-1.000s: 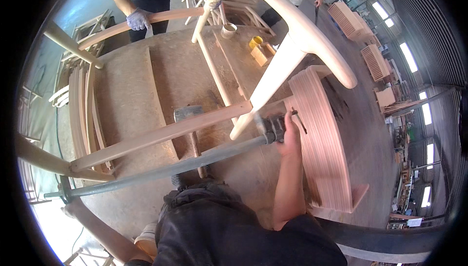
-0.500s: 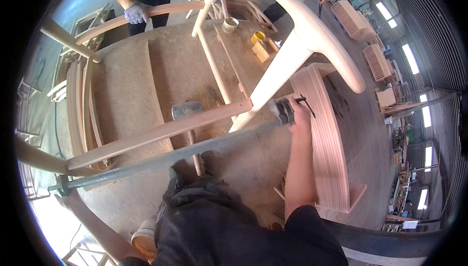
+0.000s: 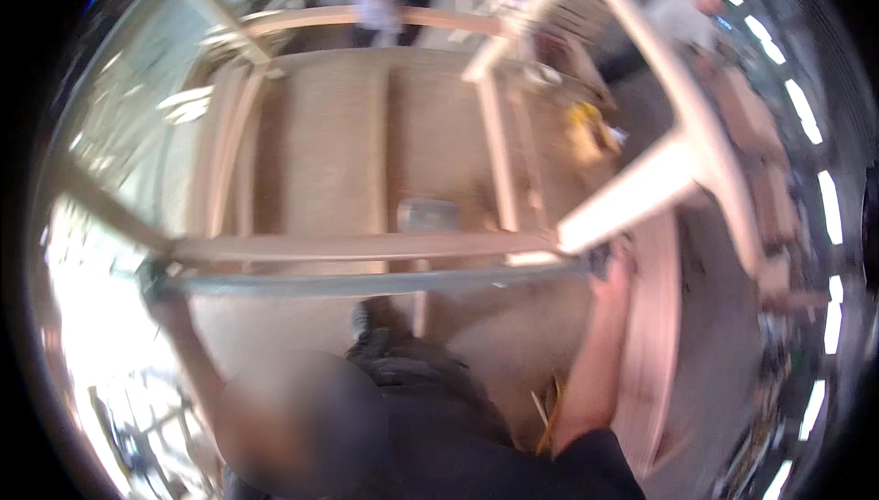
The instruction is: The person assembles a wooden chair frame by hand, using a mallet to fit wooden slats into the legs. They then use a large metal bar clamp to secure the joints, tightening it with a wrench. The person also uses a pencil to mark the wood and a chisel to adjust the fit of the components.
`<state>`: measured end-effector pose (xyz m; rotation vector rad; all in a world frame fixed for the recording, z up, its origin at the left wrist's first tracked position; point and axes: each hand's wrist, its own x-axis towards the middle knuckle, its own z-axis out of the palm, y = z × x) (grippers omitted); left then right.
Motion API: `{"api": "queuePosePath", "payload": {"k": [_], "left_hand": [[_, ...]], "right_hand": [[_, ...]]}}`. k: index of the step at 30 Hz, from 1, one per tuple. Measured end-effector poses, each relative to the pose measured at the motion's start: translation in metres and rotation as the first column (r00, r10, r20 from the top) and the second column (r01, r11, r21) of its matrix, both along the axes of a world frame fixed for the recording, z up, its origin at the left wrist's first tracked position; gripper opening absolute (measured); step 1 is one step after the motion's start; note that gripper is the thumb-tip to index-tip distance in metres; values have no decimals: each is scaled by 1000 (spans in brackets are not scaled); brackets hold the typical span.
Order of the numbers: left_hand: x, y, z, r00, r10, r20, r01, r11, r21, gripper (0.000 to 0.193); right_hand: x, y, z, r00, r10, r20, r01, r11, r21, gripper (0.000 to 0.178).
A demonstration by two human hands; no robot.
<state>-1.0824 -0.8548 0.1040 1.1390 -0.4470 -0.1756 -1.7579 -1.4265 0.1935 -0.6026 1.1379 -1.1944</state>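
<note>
A long grey bar clamp [image 3: 366, 286] lies alongside the near wooden rail [image 3: 366, 248] of a pale chair frame [image 3: 632, 190]. My left hand [image 3: 168, 306] is closed around the clamp's left end, beside the left leg. At the other end, my right hand [image 3: 617, 268] grips the clamp's dark head, close to the joint of rail and right leg. Motion smears both hands' fingers. Below the rail a mallet [image 3: 428, 216] rests with its grey head on the bench and its handle toward me.
Across the frame a co-worker's gloved hand [image 3: 377, 13] holds the far rail [image 3: 449, 19]. Stacked curved wooden parts [image 3: 648, 344] stand right of my right arm. A yellow container [image 3: 583, 117] sits at the far right of the bench, and wooden strips [image 3: 212, 157] lie at its left.
My view has swung, so the frame and clamp appear more level. The clamp bar now lies closer along the rail, its right end against the joint. Both hands keep hold of it.
</note>
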Motion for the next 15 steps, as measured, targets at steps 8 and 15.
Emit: {"api": "queuePosePath", "payload": {"k": [8, 15], "left_hand": [[-69, -69, 65, 894, -6, -448, -162, 927, -337, 20], [-82, -72, 78, 893, 22, -449, -203, 910, -360, 19]], "right_hand": [[-23, 9, 31, 999, 47, -24, -43, 989, 139, 44], [-11, 12, 37, 981, 185, 61, -191, 974, 121, 44]]}}
